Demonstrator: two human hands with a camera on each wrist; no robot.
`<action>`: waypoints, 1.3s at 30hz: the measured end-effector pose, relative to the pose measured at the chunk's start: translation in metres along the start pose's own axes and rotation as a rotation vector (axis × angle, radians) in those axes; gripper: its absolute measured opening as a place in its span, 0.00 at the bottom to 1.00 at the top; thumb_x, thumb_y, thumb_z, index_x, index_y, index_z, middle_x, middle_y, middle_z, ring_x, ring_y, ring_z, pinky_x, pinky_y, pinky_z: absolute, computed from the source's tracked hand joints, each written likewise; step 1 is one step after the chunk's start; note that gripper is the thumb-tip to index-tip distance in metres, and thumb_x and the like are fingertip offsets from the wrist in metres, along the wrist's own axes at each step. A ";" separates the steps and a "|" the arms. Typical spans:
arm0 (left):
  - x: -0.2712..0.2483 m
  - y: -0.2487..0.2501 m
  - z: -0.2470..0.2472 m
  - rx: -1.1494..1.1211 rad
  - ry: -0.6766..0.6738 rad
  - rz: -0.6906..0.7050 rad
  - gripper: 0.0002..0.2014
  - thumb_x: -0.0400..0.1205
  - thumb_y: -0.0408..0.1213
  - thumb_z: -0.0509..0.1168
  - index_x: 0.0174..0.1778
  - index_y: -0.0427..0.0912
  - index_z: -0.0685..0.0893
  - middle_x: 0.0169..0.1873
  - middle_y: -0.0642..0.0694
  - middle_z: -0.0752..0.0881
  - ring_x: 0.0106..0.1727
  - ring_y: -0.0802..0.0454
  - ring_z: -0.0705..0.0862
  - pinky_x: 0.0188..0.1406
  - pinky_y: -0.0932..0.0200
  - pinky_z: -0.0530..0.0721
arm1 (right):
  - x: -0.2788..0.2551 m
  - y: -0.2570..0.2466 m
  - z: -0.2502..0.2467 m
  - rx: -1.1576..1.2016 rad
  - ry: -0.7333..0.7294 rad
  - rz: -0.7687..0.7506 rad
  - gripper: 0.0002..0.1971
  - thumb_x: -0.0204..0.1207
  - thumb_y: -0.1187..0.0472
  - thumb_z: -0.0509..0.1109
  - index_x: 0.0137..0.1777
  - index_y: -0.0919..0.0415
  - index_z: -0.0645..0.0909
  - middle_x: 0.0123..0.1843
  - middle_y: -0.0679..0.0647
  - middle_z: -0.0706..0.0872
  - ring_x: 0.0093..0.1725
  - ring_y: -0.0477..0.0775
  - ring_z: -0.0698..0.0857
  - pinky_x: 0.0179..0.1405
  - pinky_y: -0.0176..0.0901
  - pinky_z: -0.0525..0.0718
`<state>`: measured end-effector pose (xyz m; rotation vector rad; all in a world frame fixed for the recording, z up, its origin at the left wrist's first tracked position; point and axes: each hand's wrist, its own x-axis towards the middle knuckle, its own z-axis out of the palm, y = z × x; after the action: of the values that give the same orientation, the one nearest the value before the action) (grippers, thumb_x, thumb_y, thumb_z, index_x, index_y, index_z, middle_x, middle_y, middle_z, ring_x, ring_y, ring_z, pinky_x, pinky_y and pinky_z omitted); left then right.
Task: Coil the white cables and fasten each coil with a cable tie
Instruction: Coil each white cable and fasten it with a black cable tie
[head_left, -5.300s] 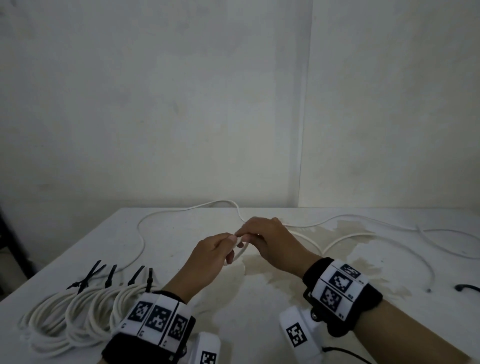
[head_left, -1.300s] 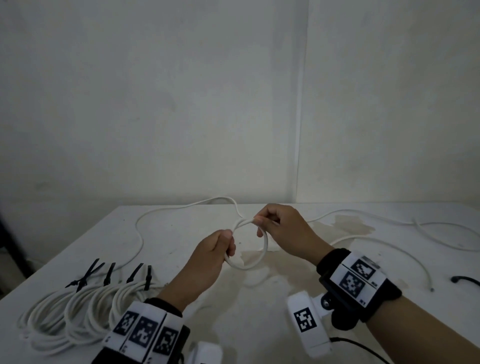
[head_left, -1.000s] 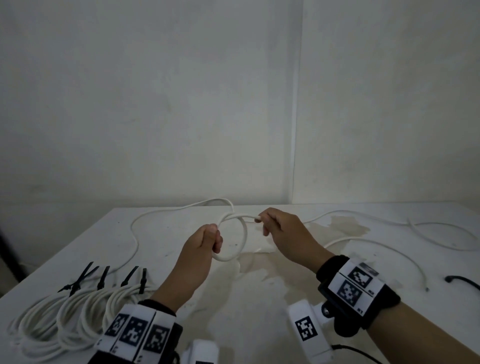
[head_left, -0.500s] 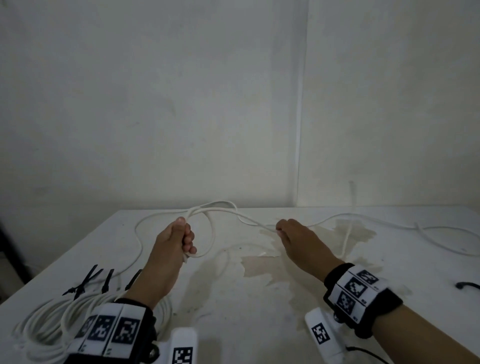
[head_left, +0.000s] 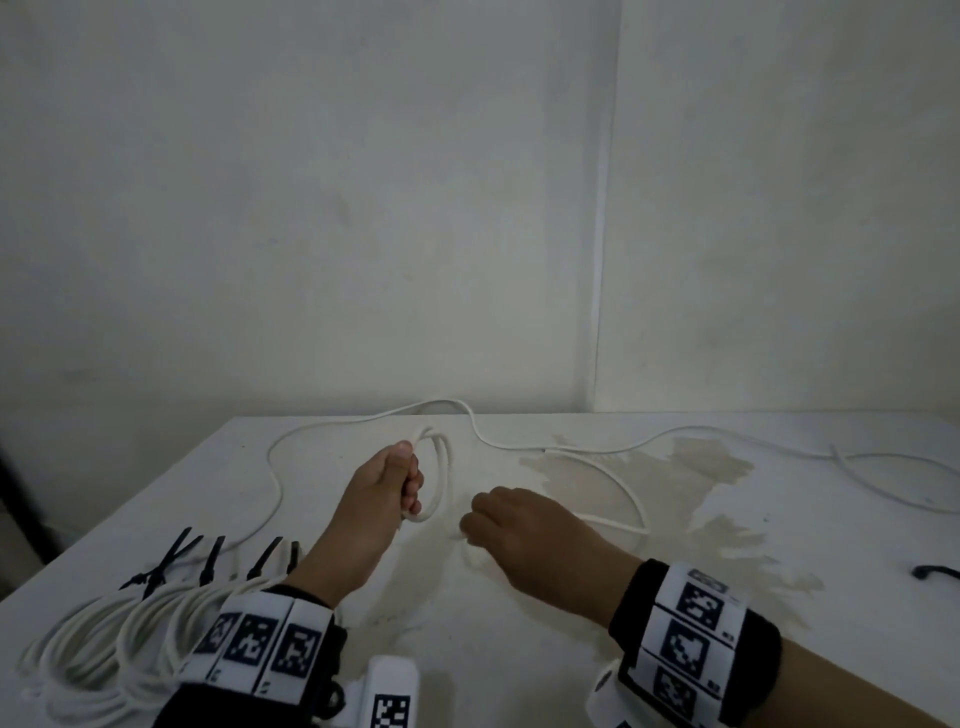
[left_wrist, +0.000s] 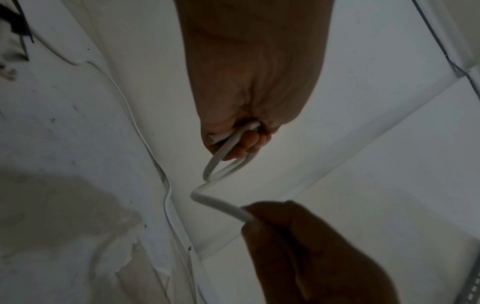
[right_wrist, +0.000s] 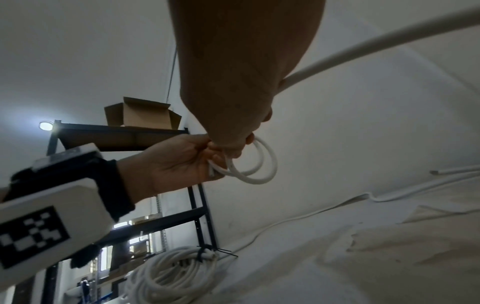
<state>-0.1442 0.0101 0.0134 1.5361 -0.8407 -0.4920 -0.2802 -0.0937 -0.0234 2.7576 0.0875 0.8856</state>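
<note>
My left hand (head_left: 408, 491) grips a small coil (head_left: 437, 475) of the white cable, about two loops, held upright above the table (head_left: 519, 649). In the left wrist view the loops (left_wrist: 221, 166) hang from its curled fingers, and a short stretch of cable (left_wrist: 221, 203) runs on into my right hand (left_wrist: 272, 222). My right hand (head_left: 472, 525) is curled round the cable just right of the coil. From there the loose cable (head_left: 631, 499) arcs back across the stained tabletop. The right wrist view shows the coil (right_wrist: 257, 168) in my left hand (right_wrist: 205, 160).
Several finished white coils (head_left: 104, 644) with black cable ties (head_left: 208, 561) lie at the near left. More loose cable (head_left: 883, 493) trails to the far right. A black object (head_left: 935, 571) lies at the right edge. A shelf with a cardboard box (right_wrist: 140, 115) stands left of the table.
My right hand has pulled back from the far middle toward my left hand, bringing cable with it. The left hand now holds a second loop and sits nearer to me.
</note>
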 end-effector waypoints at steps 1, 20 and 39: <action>-0.002 0.002 0.003 0.011 -0.015 -0.003 0.18 0.87 0.40 0.49 0.31 0.42 0.71 0.27 0.47 0.72 0.29 0.53 0.71 0.36 0.59 0.71 | 0.003 -0.003 -0.003 0.016 0.016 -0.015 0.05 0.66 0.67 0.73 0.37 0.59 0.80 0.31 0.51 0.79 0.27 0.50 0.76 0.25 0.38 0.69; -0.030 0.025 0.026 -0.232 -0.407 -0.165 0.19 0.87 0.40 0.48 0.30 0.38 0.69 0.20 0.48 0.72 0.14 0.59 0.63 0.17 0.67 0.69 | 0.013 0.028 -0.037 0.491 0.272 0.329 0.21 0.74 0.43 0.61 0.44 0.61 0.83 0.40 0.43 0.77 0.35 0.38 0.74 0.33 0.31 0.73; -0.034 0.021 0.042 0.056 -0.234 -0.012 0.15 0.85 0.38 0.54 0.32 0.39 0.73 0.21 0.53 0.68 0.17 0.61 0.65 0.20 0.67 0.65 | 0.011 0.023 -0.058 0.667 -0.091 0.612 0.13 0.81 0.51 0.61 0.35 0.48 0.76 0.26 0.44 0.76 0.26 0.43 0.73 0.31 0.38 0.71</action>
<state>-0.2014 0.0087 0.0219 1.5544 -1.0323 -0.6713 -0.3056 -0.1022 0.0345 3.5257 -0.6200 0.9964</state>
